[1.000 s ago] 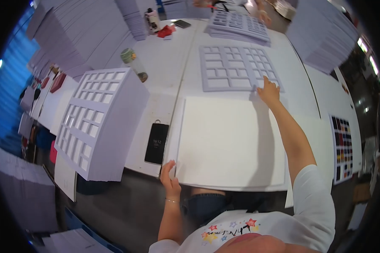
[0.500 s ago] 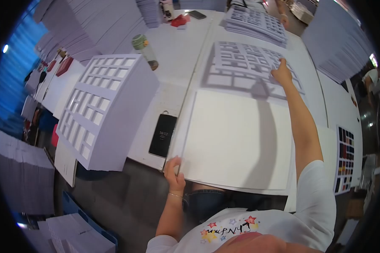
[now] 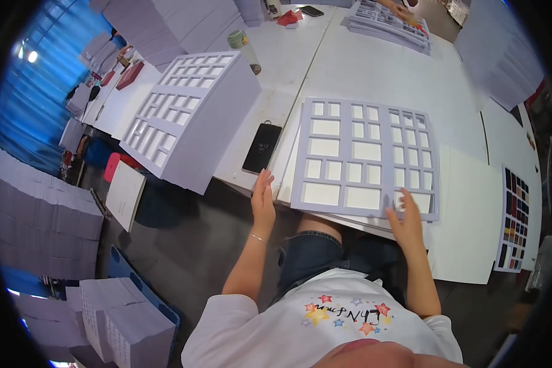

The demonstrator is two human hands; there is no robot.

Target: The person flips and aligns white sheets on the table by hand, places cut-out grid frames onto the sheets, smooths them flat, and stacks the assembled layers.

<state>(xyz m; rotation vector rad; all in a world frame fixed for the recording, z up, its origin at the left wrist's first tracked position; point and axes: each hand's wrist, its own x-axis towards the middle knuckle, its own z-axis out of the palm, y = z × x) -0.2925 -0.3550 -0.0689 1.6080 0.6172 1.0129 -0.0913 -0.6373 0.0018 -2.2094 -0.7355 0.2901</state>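
Observation:
A light lavender board with rectangular cut-out windows (image 3: 348, 152) lies flat in front of me, on top of white sheets whose surface shows through the windows. My right hand (image 3: 409, 224) is at its lower right corner, thumb and fingers apart, the fingertips over the frame; whether they press on it I cannot tell. Off the table's front edge, left of the board, my left hand (image 3: 263, 197) is held with fingers stretched out and nothing in it. A black phone (image 3: 262, 148) rests on the table just beyond that hand.
A tall stack of window boards (image 3: 218, 116) stands at the left, near a green-lidded bottle (image 3: 244, 50). Another person's hand (image 3: 405, 13) is over a far pile of cut-out boards (image 3: 386, 37). At right lie a white sheet (image 3: 466, 227) and a colour sample card (image 3: 513, 221).
The window board has come from the far part of the table onto the white sheets before me. My right hand has drawn back with it and its fingers are now apart. The view has shifted.

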